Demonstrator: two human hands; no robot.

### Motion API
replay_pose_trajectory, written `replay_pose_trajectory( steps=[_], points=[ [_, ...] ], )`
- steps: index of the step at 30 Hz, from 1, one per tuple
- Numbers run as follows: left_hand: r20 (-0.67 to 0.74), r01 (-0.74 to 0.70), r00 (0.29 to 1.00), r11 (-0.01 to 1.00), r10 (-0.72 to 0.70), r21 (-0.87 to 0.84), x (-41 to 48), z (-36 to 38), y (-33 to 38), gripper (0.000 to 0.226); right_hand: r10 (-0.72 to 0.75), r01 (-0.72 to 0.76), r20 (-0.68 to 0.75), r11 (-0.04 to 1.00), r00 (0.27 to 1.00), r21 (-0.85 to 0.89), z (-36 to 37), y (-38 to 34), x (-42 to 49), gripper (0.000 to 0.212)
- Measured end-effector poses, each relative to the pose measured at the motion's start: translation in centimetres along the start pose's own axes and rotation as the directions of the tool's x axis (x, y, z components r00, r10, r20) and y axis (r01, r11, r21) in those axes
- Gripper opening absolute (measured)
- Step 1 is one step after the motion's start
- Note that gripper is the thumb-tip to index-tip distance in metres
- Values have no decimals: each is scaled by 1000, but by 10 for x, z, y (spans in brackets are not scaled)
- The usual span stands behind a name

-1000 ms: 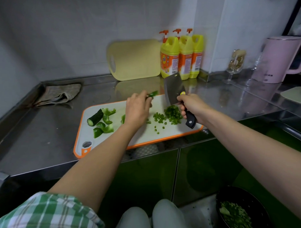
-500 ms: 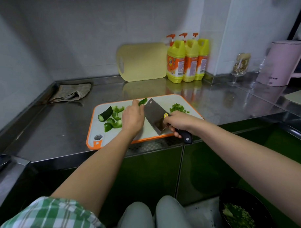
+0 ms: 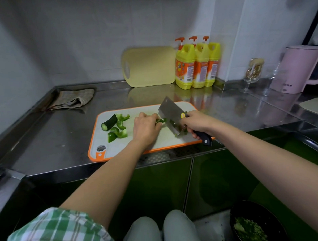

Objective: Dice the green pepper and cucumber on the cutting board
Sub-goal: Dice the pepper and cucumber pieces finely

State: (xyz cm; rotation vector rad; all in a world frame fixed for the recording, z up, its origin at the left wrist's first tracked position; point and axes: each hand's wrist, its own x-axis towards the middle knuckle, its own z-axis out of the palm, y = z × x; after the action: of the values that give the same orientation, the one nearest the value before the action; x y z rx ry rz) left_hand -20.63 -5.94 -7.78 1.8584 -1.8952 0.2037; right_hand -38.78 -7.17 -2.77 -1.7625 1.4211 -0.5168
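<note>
I see my left hand knuckles-up on the middle of the cutting board, fingers curled over and pressing down a strip of green pepper whose end pokes out on the right of the fingertips. My right hand is wrapped tight round the black handle of the knife, a broad cleaver. Its blade stands tilted, with the cutting edge down at the board just beside the pepper strip. A few small green bits lie by the blade near my right hand; the hand and the knife hide most of them.

On the left part of the board lies a short piece of cucumber with its cut end towards me, and just beside it a loose cluster of larger pepper pieces, uncut. The board is white with an orange rim and sits at the front edge of the steel worktop.

A crumpled cloth lies at the back left of the worktop. A yellow board leans on the wall, with three yellow soap bottles next to it. Further right stand a stemmed glass and a pink kettle. Down on the floor at my right is a black bowl holding chopped green bits.
</note>
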Motion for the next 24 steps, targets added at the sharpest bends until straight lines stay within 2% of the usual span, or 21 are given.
replay_pose_trajectory(
  steps=[3, 7, 10, 13, 20, 24],
  points=[
    [3, -16, 1000, 1000, 16, 12, -2, 1, 0, 28, 33, -34, -9, 998, 999, -62, 3, 2, 2, 13],
    [35, -42, 999, 998, 41, 42, -4, 1, -5, 31, 64, -65, -111, 998, 992, -9, -6, 6, 5, 15],
    [41, -47, 998, 998, 45, 44, -5, 0, -7, 36, 15, -13, -54, 999, 998, 33, -5, 3, 1, 18],
    [21, -41, 999, 998, 40, 50, -6, -2, -7, 29, -3, 3, 13, 1000, 1000, 4, 2, 0, -3, 14],
    [33, -111, 994, 981, 107, 162, -5, -3, -6, 29, 16, -13, -35, 996, 999, 87, 7, 2, -4, 13],
    [-40, -38, 998, 978, 47, 204, -6, -2, -8, 33, 18, -17, -12, 996, 1000, 92, 18, 0, -8, 19]
  ],
)
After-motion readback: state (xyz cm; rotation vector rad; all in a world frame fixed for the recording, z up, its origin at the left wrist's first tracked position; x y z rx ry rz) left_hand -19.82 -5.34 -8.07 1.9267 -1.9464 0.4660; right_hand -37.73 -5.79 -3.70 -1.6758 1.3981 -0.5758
